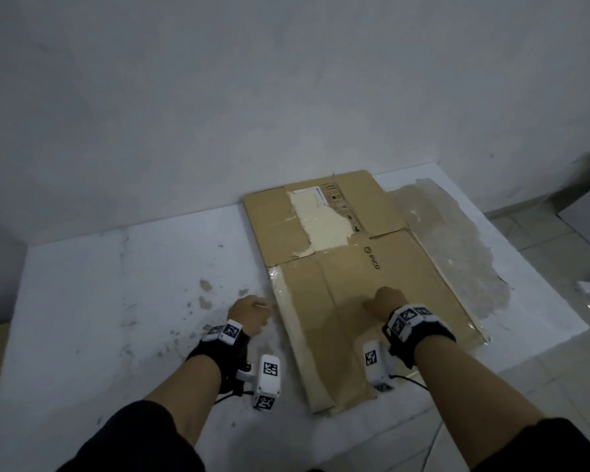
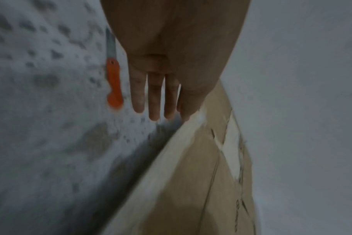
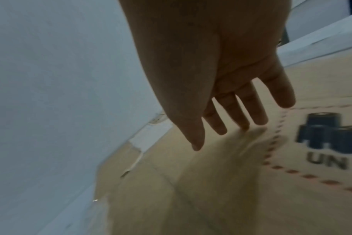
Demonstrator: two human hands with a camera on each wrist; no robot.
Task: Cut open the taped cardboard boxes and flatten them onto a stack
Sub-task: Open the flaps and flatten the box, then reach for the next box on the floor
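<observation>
White table [image 1: 99, 284] against a grey wall, flattened box [image 1: 355, 267] lying flat on it. Right hand [image 1: 387, 303] over the cardboard, fingers [image 3: 257, 108] straight and spread, holding nothing. Left hand [image 1: 251, 315] just beside the box edge, fingers [image 2: 155, 95] straight, together, empty. Orange knife [image 2: 113, 76] lies beside them.

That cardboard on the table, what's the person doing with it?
They're flattening boxes. One flattened box lies on the white table. The right hand is over it with open fingers, though I can't tell if it's pressing down. The left hand is open beside the box, and an orange knife lies on the table next to it.
</observation>
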